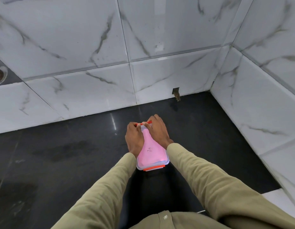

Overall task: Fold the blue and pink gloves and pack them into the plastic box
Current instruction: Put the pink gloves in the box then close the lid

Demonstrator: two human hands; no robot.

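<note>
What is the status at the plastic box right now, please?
Both hands, left hand and right hand, pressing far orange latch. Plastic box lidded, pink glove inside. Near latch down. Nothing obstructing.

Head view, looking steeply down, near black counter [60,162].

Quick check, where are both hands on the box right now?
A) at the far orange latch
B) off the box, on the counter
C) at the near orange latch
A: the left hand and right hand meet at the far orange latch of the plastic box; the near latch sits untouched.
</note>
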